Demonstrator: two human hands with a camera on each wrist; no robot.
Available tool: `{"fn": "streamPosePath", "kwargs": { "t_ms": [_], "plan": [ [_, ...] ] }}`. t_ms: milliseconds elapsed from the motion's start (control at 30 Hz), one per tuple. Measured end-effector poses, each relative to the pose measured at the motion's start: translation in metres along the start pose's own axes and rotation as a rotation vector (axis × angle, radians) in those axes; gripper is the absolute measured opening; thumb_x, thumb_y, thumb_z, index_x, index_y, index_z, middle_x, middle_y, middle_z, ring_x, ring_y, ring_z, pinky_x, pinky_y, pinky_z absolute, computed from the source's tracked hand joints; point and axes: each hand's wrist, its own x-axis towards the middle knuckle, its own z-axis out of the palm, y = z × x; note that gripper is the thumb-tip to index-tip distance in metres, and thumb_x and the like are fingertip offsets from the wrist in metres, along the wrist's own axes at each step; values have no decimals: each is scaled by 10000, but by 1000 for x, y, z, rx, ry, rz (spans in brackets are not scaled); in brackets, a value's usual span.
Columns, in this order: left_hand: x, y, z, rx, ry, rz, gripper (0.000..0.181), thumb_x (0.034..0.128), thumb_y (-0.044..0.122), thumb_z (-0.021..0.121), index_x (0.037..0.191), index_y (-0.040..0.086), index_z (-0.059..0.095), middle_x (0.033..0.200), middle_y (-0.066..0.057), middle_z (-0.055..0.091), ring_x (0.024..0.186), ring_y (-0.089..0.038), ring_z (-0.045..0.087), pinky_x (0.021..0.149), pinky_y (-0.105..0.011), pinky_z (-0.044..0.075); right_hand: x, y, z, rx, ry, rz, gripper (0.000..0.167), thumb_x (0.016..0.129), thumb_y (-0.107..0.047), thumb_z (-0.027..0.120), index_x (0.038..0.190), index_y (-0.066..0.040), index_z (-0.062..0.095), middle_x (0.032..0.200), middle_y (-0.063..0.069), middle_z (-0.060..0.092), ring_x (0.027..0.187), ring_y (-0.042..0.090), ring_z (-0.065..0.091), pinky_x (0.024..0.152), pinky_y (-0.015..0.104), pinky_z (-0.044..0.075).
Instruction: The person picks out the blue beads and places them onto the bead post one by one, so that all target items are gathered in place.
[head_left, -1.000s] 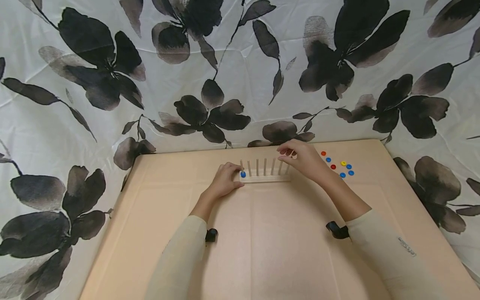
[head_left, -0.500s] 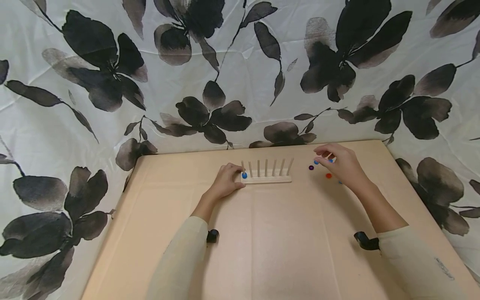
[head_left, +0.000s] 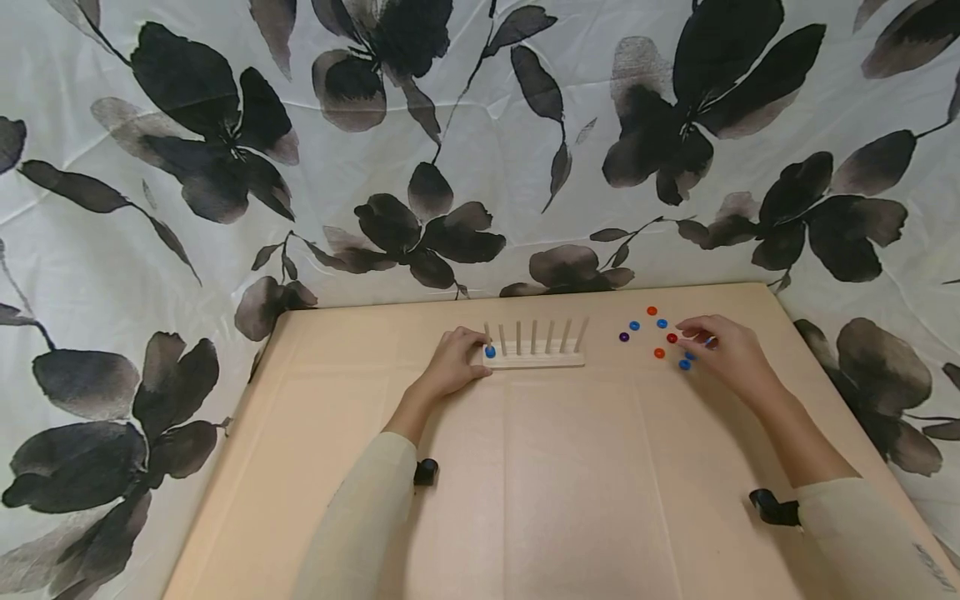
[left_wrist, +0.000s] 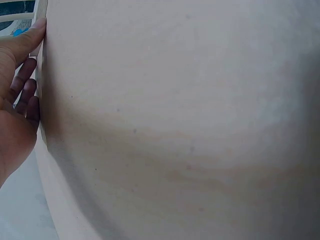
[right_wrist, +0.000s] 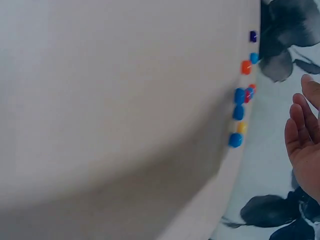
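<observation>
Beads (head_left: 659,353) lie at three o'clock of the rack (head_left: 536,361), gripped by the left hand (head_left: 448,362); right hand (head_left: 723,358), loosely parted, seems selecting; we judge a pinch due.

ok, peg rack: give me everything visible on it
The peg rack is a long, narrow, pale base with a row of slim pegs standing up from it, all apparently wood. It sits flat on the tabletop near the far edge, running left to right. A blue bead sits low at the leftmost peg; the other pegs look bare. The left hand holds the rack's left end, thumb on the near side.
</observation>
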Motion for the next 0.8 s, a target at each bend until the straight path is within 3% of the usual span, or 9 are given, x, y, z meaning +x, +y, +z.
{"fn": "streamPosePath", "kwargs": {
  "t_ms": [167,333,700,800],
  "plan": [
    [0,0,1,5,-2,0,545,860,253,857,1347,126,647,1367,-92,581,1290,-301,453,1125,-448,392,-6,15,4,-38,-30,26,282,904,-133,803,1138,4,727,1003,171,699,887,298,630,722,148,464],
    [-1,0,0,14,1,-4,536,859,239,859,1341,127,654,1374,-90,582,1308,-307,451,1133,-448,392,-11,26,13,-50,-130,70,311,911,-165,801,1155,11,721,996,159,686,905,299,624,767,351,530],
    [-6,-3,-1,7,-6,19,542,858,246,858,1345,126,653,1358,-91,589,1292,-304,459,1131,-446,387,-26,34,23,-62,-196,120,282,938,-166,766,1159,-2,707,1002,156,687,927,308,618,836,494,552],
    [-6,-3,-1,13,-4,26,545,861,251,855,1349,124,651,1362,-91,588,1285,-302,464,1123,-445,391,-30,33,24,-68,-195,115,267,934,-147,767,1151,-4,707,992,155,689,917,303,605,828,482,542]
  ]
}}
